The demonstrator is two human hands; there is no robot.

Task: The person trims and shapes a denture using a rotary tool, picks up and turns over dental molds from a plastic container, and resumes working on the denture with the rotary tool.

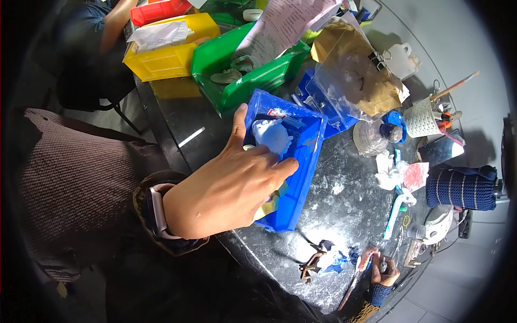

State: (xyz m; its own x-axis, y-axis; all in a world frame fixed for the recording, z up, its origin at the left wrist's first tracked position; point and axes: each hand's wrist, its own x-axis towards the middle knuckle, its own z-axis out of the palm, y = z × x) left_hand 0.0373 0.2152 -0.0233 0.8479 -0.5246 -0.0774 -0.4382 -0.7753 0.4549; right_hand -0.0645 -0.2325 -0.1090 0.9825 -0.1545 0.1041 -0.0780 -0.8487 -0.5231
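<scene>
From the left, my left hand, in a brown checked sleeve with a pale wristband, reaches over a blue plastic bin. One digit lies along its upper wall and the others curl over the inside, closed on it. A pale dental cast sits in the bin beside the fingers, with yellowish pieces partly hidden below them. At the lower right, my right hand, small in view, is closed around a pink-and-white denture-like piece. A slim tool lies beside it.
Yellow and green bins with papers stand at the far side. A glass jar, a white pen cup and crumpled tissue are at the right. A metal articulator stands near my right hand. Another person's arm is upper left.
</scene>
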